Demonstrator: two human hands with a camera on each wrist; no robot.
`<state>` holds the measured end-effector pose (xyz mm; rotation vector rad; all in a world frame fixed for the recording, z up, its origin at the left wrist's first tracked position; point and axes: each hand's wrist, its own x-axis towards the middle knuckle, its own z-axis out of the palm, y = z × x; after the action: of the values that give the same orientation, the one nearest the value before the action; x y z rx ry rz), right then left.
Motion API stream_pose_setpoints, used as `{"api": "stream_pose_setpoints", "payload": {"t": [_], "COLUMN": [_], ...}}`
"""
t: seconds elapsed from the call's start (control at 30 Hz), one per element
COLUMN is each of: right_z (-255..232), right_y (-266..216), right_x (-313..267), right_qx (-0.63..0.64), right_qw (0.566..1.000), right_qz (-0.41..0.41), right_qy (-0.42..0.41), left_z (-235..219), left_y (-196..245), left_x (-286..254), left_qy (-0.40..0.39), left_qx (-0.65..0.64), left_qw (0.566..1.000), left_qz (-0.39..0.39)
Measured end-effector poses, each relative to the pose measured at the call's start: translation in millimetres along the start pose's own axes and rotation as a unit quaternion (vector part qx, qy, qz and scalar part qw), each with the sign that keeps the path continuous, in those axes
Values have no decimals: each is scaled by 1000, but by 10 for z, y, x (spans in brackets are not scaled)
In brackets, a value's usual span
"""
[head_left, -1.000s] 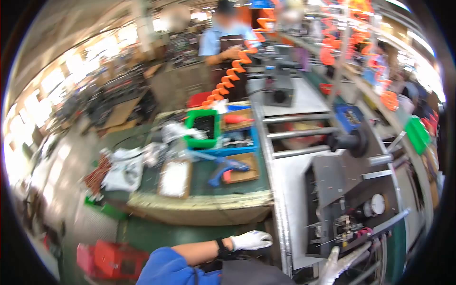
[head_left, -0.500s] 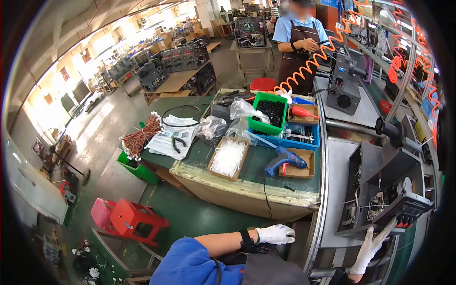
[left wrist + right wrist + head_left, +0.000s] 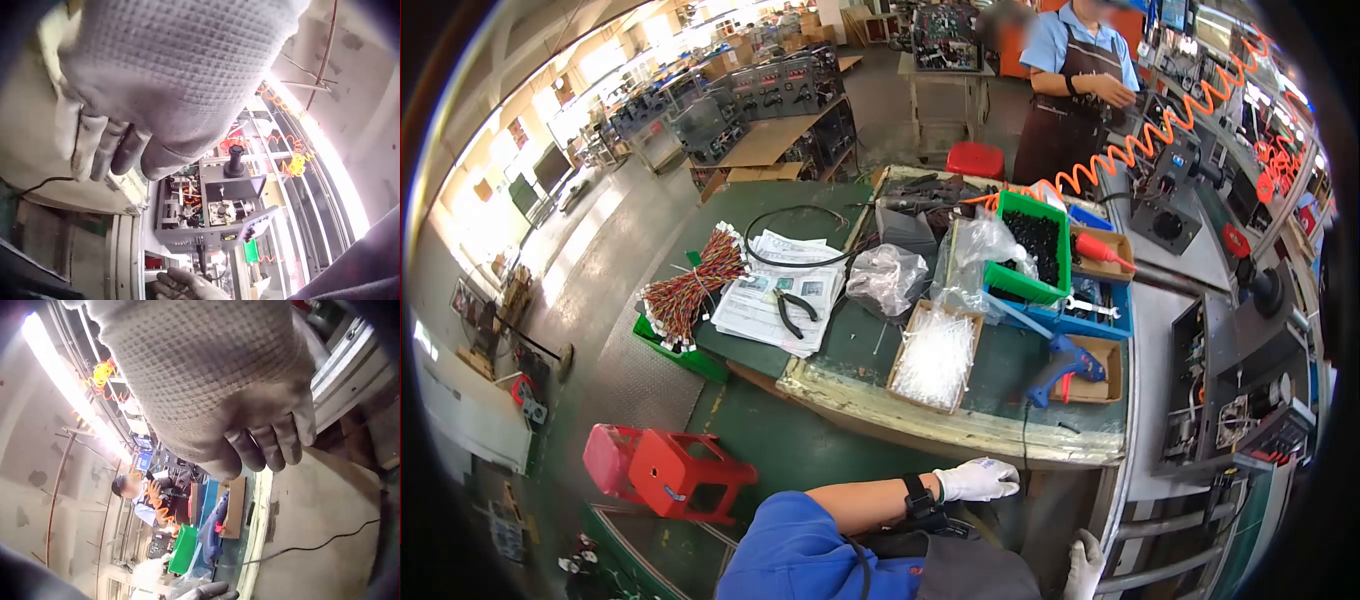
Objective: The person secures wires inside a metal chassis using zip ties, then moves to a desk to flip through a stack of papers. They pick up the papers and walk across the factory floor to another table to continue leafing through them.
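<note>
My left hand [image 3: 978,480], in a white knit glove, hovers in front of the bench edge with its fingers loose and nothing in them. Lower right in the head view, my gloved right hand [image 3: 1085,568] is near my apron, left of the conveyor rails. Its fingers bend loosely in the right wrist view and hold nothing. Beyond it, on the conveyor, stands an open dark-grey machine casing [image 3: 1248,335] with wiring inside. A blue glue gun [image 3: 1065,368] lies across a cardboard tray [image 3: 1112,388] on the bench.
On the green bench [image 3: 850,372] are a box of thin white strips [image 3: 935,358], pliers [image 3: 793,312] on papers, a wire bundle [image 3: 693,290] and a green bin [image 3: 1028,285]. Red stools [image 3: 680,475] stand left. Another person [image 3: 1080,90] works beyond the bench.
My right hand has left the front of the machine casing and drawn back toward my body. The head view has turned left, so the bench and machine sit farther right. My left hand stays near the bench edge.
</note>
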<state>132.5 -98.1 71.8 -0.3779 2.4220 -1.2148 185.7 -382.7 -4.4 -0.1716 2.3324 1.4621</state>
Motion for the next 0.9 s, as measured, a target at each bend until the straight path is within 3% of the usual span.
{"api": "stream_pose_setpoints", "payload": {"t": [0.13, 0.2, 0.23, 0.27, 0.3, 0.37, 0.43, 0.53, 0.63, 0.67, 0.73, 0.9], "right_z": [301, 453, 551, 703, 782, 1080, 1326, 1605, 1865, 1971, 2160, 3123], "right_y": [-186, -35, 40, -25, -120, -7, -151, -452, -674, -684, -930, -1524], "right_x": [46, 200, 310, 358, 411, 518, 476, 305, 206, 256, 287, 570], "right_qx": [17, 8, -8, -8, -18, 110, 150, 123, 123, 61, 71, 23], "right_qw": [998, 995, 991, 990, 987, 979, 973, 971, 959, 960, 961, 968], "right_qz": [-35, -46, -55, -123, -125, -90, -59, -89, -29, -100, -99, -121], "right_qy": [-49, -88, -122, -72, -96, -143, -167, -182, -255, -255, -250, -219], "left_z": [-129, -215, -203, -210, -212, -481, -570, -921, -1315, -1472, -1892, -2768], "left_y": [-289, -422, -614, -763, -890, -619, -970, -1172, -1445, -1537, -1650, -2700], "left_x": [-415, -718, -876, -1038, -1225, -1715, -2039, -2377, -2527, -2559, -2666, -2893], "left_qy": [-31, 42, 116, 151, 181, 154, 219, 338, 432, 442, 416, 436], "left_qx": [-5, -21, 15, 3, -8, -19, 105, 163, 204, 207, 187, 239], "left_qw": [998, 996, 993, 987, 978, 959, 956, 904, 850, 843, 851, 829], "left_qz": [-51, -82, -23, -62, -103, -237, -165, -206, -222, -227, -259, -256]}}
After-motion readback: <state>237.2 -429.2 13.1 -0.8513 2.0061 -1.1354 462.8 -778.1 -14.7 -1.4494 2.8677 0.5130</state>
